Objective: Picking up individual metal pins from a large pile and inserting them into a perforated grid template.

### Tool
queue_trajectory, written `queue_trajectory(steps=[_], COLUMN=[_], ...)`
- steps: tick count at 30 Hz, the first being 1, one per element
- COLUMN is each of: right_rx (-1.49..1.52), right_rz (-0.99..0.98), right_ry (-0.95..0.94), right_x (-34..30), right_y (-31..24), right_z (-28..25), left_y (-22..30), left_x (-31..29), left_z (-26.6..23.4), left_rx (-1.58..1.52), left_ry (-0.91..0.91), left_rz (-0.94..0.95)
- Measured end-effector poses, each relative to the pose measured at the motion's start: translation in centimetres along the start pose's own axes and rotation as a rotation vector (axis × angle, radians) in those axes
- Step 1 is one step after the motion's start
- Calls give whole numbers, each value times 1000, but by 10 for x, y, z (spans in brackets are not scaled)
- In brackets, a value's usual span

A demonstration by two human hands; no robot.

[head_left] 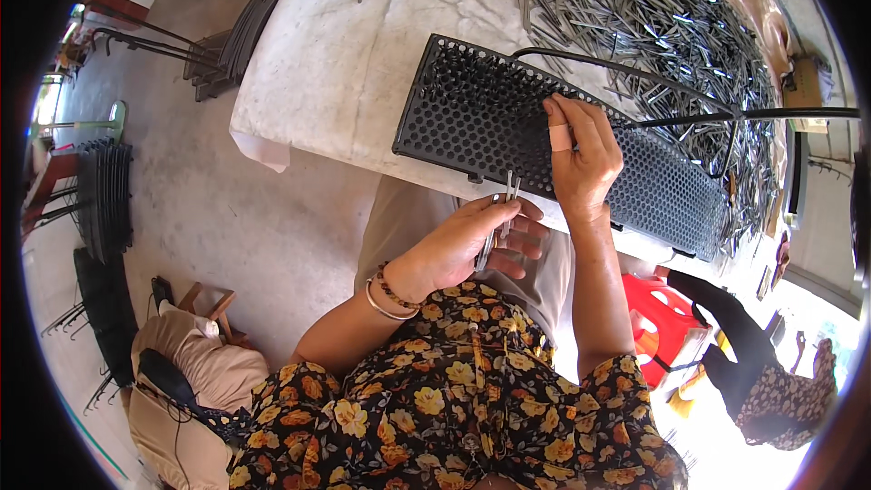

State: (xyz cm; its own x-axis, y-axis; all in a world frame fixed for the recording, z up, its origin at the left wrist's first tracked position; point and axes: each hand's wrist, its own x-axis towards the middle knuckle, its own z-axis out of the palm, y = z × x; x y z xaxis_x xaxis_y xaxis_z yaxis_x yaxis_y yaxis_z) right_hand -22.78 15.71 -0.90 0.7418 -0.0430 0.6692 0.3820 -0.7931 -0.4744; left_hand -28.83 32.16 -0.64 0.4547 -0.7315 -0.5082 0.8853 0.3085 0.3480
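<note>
My left hand (472, 243) holds a small bundle of thin grey metal pins (504, 209) just below the near edge of a black perforated tray (472, 113). My right hand (583, 156) rests on the tray's honeycomb surface, fingers pressed down on the holes, with a plaster on one finger. The tray lies across the front of a table covered with a white cloth (336, 63). A large heap of the same grey pins (653, 18) lies behind the tray.
Thin black rods (689, 113) cross above the tray's right part. Stacks of dark trays (231, 45) and racks (100, 200) stand on the concrete floor at left. A red plastic stool (658, 318) is at lower right, a tan bag (186, 354) at lower left.
</note>
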Motion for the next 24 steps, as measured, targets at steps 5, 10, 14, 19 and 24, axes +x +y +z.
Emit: queue_trajectory(steps=[5,10,14,19,24], right_rx=[-24,255,542,659,364], right_rz=[-16,255,556,637,302], right_ry=[-129,-286,-787,-760,-525], right_x=[-3,3,0,-9,-7], right_y=[-3,-26,-30,-22,-38], right_z=[-1,-22,-37,-44,-65], left_y=[1,3,2,10,2], left_x=[-2,-3,-4,-7,4], left_z=[-3,-4,-6,4,2], left_rx=[152,226,252,251,-234], left_ry=[-60,-70,-66,-154,2], left_rz=[80,185,178,111,247])
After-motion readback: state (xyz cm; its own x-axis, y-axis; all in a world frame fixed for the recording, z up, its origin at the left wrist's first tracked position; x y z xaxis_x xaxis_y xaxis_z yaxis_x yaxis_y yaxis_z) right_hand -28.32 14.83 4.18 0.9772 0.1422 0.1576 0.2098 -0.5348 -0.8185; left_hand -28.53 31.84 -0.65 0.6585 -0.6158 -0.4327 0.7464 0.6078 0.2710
